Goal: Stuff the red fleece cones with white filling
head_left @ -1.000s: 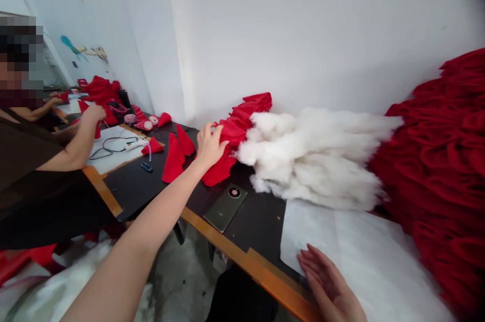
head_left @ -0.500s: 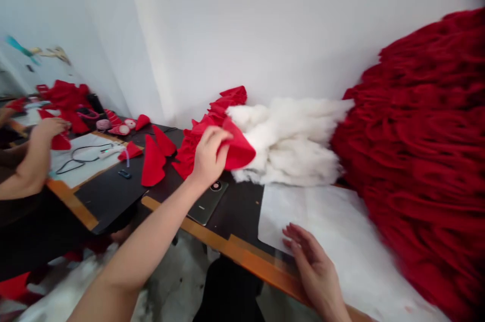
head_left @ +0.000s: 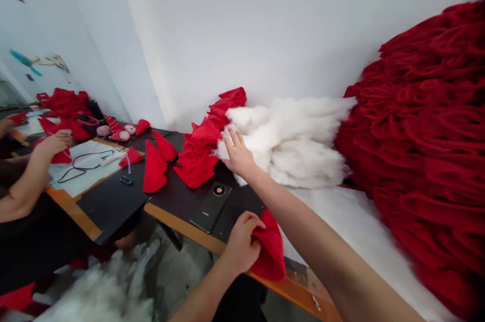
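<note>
Pinched in my left hand (head_left: 242,242) is a red felt cone (head_left: 272,251), held over the front edge of the table (head_left: 170,213). My right hand (head_left: 238,154) reaches across to the left end of the white stuffing (head_left: 299,135), its fingers spread and touching the fluff. Just left of those fingers lies a heap of red felt pieces (head_left: 199,155). A dark phone (head_left: 211,207) rests face down between the heap and my left hand. White sheeting (head_left: 341,216) lies under my right forearm.
A tall stack of red felt (head_left: 428,135) rises on the right. Left of the heap lie two red cones (head_left: 154,166). Another person's hand (head_left: 56,144) works with red felt at the neighbouring table. White fluff (head_left: 109,286) sits low at the left.
My left hand has drawn the red cone back from the heap to the table's front edge. My right hand has moved from above the white sheet forward and left to the stuffing.
</note>
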`<action>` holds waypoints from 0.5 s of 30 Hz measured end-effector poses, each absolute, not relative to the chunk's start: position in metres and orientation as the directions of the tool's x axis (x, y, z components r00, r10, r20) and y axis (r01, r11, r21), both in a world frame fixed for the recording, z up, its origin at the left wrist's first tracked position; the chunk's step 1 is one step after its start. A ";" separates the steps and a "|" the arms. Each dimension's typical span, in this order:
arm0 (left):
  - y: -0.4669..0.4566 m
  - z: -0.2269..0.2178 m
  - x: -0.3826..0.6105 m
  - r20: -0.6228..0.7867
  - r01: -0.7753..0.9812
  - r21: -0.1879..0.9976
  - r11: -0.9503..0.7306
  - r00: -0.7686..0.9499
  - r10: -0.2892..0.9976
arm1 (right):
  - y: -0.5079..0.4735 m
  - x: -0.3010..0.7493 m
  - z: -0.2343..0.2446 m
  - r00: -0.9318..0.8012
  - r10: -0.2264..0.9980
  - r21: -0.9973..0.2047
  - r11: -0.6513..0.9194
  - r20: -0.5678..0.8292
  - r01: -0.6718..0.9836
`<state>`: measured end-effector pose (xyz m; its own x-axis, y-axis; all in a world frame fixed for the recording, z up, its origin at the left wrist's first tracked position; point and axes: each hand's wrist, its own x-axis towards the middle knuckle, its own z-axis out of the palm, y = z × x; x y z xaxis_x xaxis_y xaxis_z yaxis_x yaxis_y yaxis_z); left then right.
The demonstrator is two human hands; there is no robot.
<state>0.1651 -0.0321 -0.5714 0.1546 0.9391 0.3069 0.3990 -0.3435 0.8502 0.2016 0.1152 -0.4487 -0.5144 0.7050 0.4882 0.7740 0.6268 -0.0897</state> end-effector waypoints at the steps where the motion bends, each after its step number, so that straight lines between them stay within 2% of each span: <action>1: -0.032 -0.572 0.165 0.305 0.401 0.850 -0.342 0.155 0.940 | 0.122 0.191 -0.450 -0.517 0.730 -0.049 0.597 0.448 0.801; 4: -0.032 -0.575 0.166 0.316 0.407 0.841 -0.357 0.166 0.934 | 0.132 0.179 -0.462 -0.538 0.764 0.093 0.544 0.355 0.834; 7: -0.029 -0.579 0.165 0.345 0.405 0.833 -0.378 0.155 0.926 | 0.129 0.195 -0.476 -0.632 0.720 0.159 0.615 0.286 0.772; 11: -0.033 -0.576 0.163 0.403 0.401 0.805 -0.437 0.170 0.899 | 0.117 0.245 -0.496 -0.796 0.567 0.242 0.759 0.211 0.604; 13: -0.041 -0.571 0.163 0.459 0.380 0.769 -0.515 0.232 0.857 | 0.113 0.274 -0.510 -0.867 0.434 0.348 0.796 0.244 0.496; 15: -0.050 -0.565 0.159 0.514 0.348 0.722 -0.598 0.310 0.800 | 0.111 0.300 -0.522 -0.872 0.381 0.405 0.777 0.307 0.482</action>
